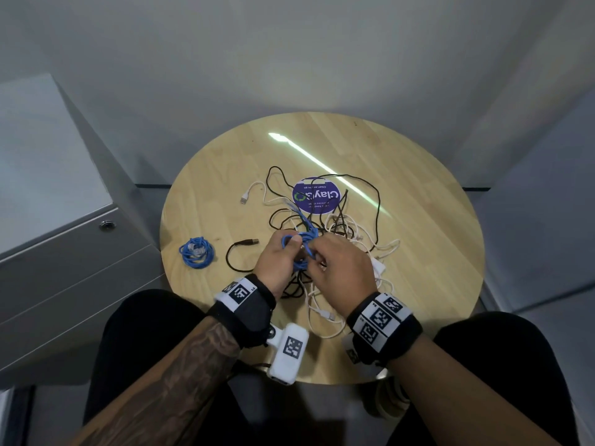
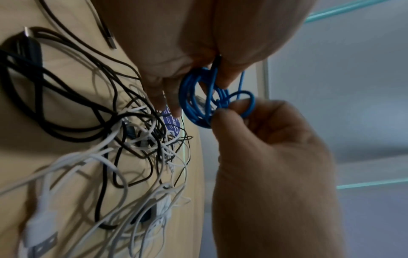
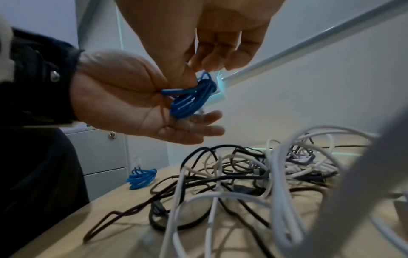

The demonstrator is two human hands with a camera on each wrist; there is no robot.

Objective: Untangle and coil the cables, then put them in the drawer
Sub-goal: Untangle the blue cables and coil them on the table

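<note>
Both hands meet above the round table (image 1: 206, 201); left hand (image 1: 279, 259) grips a blue cable (image 1: 301, 244) bundle, thumb clamped over the loops; right hand (image 1: 342, 266) pinches one loop; beneath lies a black-and-white cable tangle (image 1: 338, 230); a coiled blue cable (image 1: 195, 252) rests left, near the grey drawer unit (image 1: 64, 252).

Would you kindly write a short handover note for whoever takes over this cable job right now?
Left hand: holds the half-coiled blue cable above the table.
Right hand: pinches a loop of that same cable.
Done: one coiled blue cable lies at the table's left edge.
Left: finish this coil; untangle and coil the black cables and white cables still knotted mid-table; put everything in the drawer unit, which is shut.
</note>
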